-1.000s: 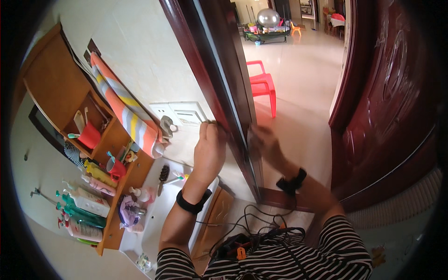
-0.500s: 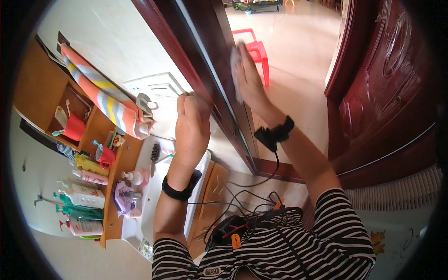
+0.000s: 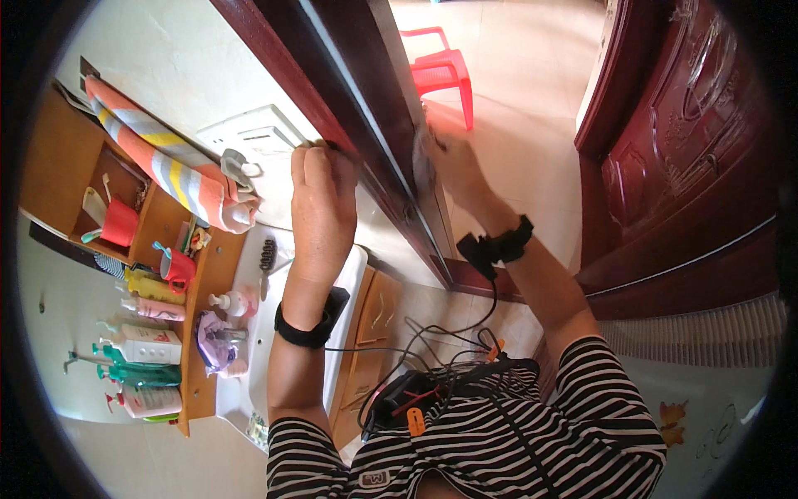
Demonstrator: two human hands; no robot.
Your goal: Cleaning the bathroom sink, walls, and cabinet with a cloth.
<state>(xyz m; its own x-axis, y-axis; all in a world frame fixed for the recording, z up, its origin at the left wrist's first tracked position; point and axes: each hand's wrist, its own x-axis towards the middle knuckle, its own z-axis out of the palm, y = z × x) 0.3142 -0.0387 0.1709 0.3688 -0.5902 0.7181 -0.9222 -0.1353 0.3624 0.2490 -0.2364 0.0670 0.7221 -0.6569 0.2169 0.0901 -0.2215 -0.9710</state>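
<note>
Starting at the far left, a wooden shelf (image 3: 208, 274) is seen, loaded with bottles (image 3: 145, 345) and red cups (image 3: 120, 223), with a striped towel (image 3: 166, 162) hung above it and a white washbasin (image 3: 249, 333) just beside. Next, the left hand (image 3: 320, 200) is laid palm-down with its fingers curled over the edge of the dark red door frame (image 3: 366, 125), apparently as a brace; nothing separate is gripped in it. On the frame's other side, the right hand (image 3: 453, 162) is pressed flat against the jamb, a grey cloth (image 3: 422, 162) seemingly trapped beneath it, though this cannot be told for certain. Beyond, a red plastic chair (image 3: 440, 71) stands in the doorway, and the opened carved door (image 3: 682, 158) is swung aside at right. Cables (image 3: 432, 349) hang at the chest.
</note>
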